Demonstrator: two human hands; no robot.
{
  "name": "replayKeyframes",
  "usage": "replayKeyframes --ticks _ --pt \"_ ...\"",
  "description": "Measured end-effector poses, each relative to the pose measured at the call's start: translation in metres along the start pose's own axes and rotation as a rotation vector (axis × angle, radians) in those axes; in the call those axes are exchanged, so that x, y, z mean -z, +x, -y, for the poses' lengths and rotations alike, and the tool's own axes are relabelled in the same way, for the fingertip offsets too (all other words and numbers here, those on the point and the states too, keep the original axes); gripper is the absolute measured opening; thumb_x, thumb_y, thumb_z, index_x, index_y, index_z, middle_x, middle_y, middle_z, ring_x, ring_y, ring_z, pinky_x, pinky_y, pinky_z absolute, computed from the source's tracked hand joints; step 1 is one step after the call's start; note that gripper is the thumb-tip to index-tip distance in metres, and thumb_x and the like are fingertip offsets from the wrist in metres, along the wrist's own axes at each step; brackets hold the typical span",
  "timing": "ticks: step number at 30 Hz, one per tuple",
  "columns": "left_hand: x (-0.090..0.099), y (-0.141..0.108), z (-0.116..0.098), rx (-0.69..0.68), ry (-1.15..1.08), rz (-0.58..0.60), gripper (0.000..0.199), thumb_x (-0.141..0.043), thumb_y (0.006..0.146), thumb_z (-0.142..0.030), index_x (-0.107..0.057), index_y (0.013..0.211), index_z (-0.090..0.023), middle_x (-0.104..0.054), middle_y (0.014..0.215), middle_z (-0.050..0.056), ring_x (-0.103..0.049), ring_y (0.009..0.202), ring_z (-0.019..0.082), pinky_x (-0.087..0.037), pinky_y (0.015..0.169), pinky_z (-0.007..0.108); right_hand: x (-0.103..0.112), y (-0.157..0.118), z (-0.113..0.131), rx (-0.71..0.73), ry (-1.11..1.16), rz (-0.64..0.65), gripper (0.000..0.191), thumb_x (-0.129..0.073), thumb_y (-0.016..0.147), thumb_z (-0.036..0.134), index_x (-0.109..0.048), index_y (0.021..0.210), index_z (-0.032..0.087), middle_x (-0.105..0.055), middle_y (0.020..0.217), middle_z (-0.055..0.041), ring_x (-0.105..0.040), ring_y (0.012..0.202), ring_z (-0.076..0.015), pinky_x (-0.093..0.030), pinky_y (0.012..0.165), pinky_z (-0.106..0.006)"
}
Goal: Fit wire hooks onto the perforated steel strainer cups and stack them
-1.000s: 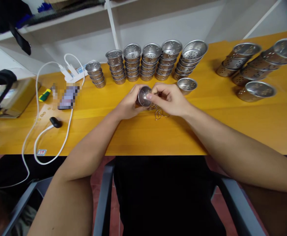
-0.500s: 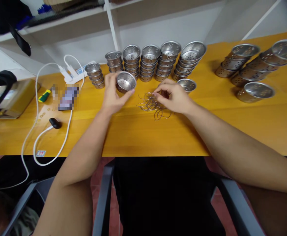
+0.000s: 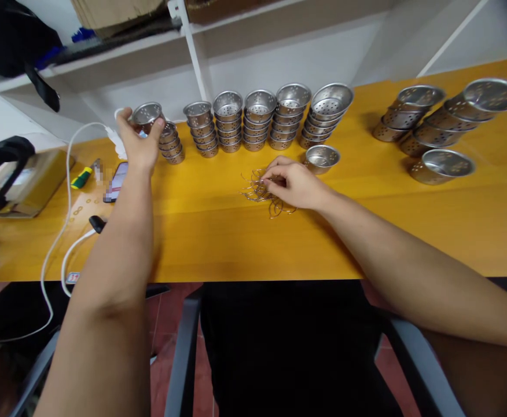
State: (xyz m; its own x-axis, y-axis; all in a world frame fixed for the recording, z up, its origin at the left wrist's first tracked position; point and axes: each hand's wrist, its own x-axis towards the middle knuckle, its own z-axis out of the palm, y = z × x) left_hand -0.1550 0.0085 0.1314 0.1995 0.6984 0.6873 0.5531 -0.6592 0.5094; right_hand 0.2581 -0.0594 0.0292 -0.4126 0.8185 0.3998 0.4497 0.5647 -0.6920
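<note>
One metal cup (image 3: 148,112) sits clamped in the left hand's grip (image 3: 139,145), left of and beyond the wire pile (image 3: 256,194), held round its sides, likely for steadiness. The right hand (image 3: 291,183) reaches the pile; whether it pinches wire, I cannot tell. Behind, cup stacks (image 3: 260,124), presumably nested for space, line the worktop (image 3: 219,246) below white shelving (image 3: 123,53).

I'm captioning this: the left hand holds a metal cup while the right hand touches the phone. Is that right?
You've misplaced the right hand: the head view shows it at the wires. The left hand does hold a metal cup.
</note>
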Motion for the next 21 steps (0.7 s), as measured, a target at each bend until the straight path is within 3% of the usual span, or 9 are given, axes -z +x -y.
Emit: replayKeyframes --ticks 2,5,7,9,12,14,16,18,21 --pt "-0.006 0.016 0.032 0.109 -0.008 0.005 0.123 -0.067 0.086 -0.130 -0.061 0.160 -0.032 -0.079 0.155 -0.004 -0.042 0.177 0.031 -0.027 0.154 0.078 0.000 0.000 -0.001 0.010 -0.004 0.009 0.007 -0.085 0.106 0.028 -0.088 0.103 0.023 -0.078 0.116 -0.0117 -0.072 0.097 -0.0263 -0.063 0.096 -0.047" --pt "-0.017 0.036 0.094 0.302 0.041 0.011 0.145 -0.054 0.069 -0.141 -0.056 0.158 -0.028 -0.079 0.155 -0.001 -0.052 0.170 0.029 -0.039 0.141 0.070 0.000 0.000 -0.001 0.012 -0.015 0.023 0.006 -0.084 0.104 0.023 -0.090 0.105 0.023 -0.080 0.118 -0.0115 -0.073 0.097 -0.0258 -0.063 0.095 -0.045" --pt "-0.023 0.043 0.134 0.351 0.025 -0.085 0.152 -0.061 0.059 -0.142 -0.053 0.158 -0.027 -0.079 0.153 -0.002 -0.054 0.166 0.027 -0.041 0.138 0.067 0.000 0.000 0.000 0.012 -0.024 0.038 0.008 -0.084 0.104 0.021 -0.091 0.108 0.023 -0.080 0.120 -0.0116 -0.074 0.099 -0.0256 -0.063 0.095 -0.044" --pt "-0.027 0.045 0.161 0.406 -0.039 -0.171 0.161 -0.081 0.040 -0.137 -0.050 0.156 -0.029 -0.077 0.153 -0.005 -0.056 0.157 0.026 -0.042 0.136 0.068 0.000 0.000 0.001 0.010 -0.030 0.054 0.009 -0.084 0.104 0.021 -0.091 0.110 0.022 -0.080 0.121 -0.0119 -0.074 0.099 -0.0257 -0.063 0.095 -0.043" --pt "-0.027 0.043 0.168 0.370 -0.098 -0.203 0.162 -0.094 0.030 -0.130 -0.049 0.151 -0.033 -0.073 0.159 -0.004 -0.054 0.153 0.025 -0.042 0.138 0.069 0.000 0.000 0.003 0.010 -0.024 0.070 0.009 -0.083 0.106 0.023 -0.091 0.111 0.022 -0.079 0.121 -0.0127 -0.075 0.098 -0.0265 -0.064 0.097 -0.045" --pt "-0.026 0.039 0.160 0.328 -0.086 -0.152 0.153 -0.091 0.040 -0.132 -0.048 0.148 -0.033 -0.073 0.156 -0.006 -0.049 0.160 0.026 -0.039 0.140 0.069 0.000 0.000 0.004 0.010 -0.022 0.072 0.008 -0.083 0.107 0.024 -0.090 0.111 0.023 -0.079 0.121 -0.0131 -0.075 0.101 -0.0277 -0.065 0.100 -0.047" --pt "-0.027 0.036 0.154 0.295 -0.058 -0.074 0.139 -0.082 0.059 -0.134 -0.048 0.146 -0.032 -0.074 0.150 -0.007 -0.044 0.168 0.026 -0.035 0.141 0.067 0.000 0.000 0.004 0.003 -0.017 0.075 0.008 -0.083 0.107 0.025 -0.090 0.112 0.023 -0.079 0.122 -0.0132 -0.075 0.100 -0.0276 -0.065 0.101 -0.048" --pt "-0.031 0.036 0.158 0.281 -0.023 -0.044 0.132 -0.075 0.071 -0.133 -0.049 0.150 -0.030 -0.076 0.152 -0.005 -0.045 0.169 0.024 -0.035 0.139 0.065 -0.001 0.000 0.004 -0.008 -0.009 0.082 0.009 -0.083 0.107 0.026 -0.090 0.113 0.023 -0.079 0.124 -0.0132 -0.074 0.097 -0.0260 -0.065 0.099 -0.048" --pt "-0.039 0.040 0.177 0.258 0.044 -0.089 0.140 -0.073 0.072 -0.133 -0.046 0.161 -0.029 -0.077 0.167 -0.001 -0.057 0.154 0.021 -0.044 0.130 0.062 -0.002 0.000 0.004 -0.003 0.003 0.086 0.009 -0.084 0.107 0.027 -0.090 0.113 0.022 -0.078 0.123 -0.0128 -0.073 0.096 -0.0249 -0.065 0.097 -0.046"
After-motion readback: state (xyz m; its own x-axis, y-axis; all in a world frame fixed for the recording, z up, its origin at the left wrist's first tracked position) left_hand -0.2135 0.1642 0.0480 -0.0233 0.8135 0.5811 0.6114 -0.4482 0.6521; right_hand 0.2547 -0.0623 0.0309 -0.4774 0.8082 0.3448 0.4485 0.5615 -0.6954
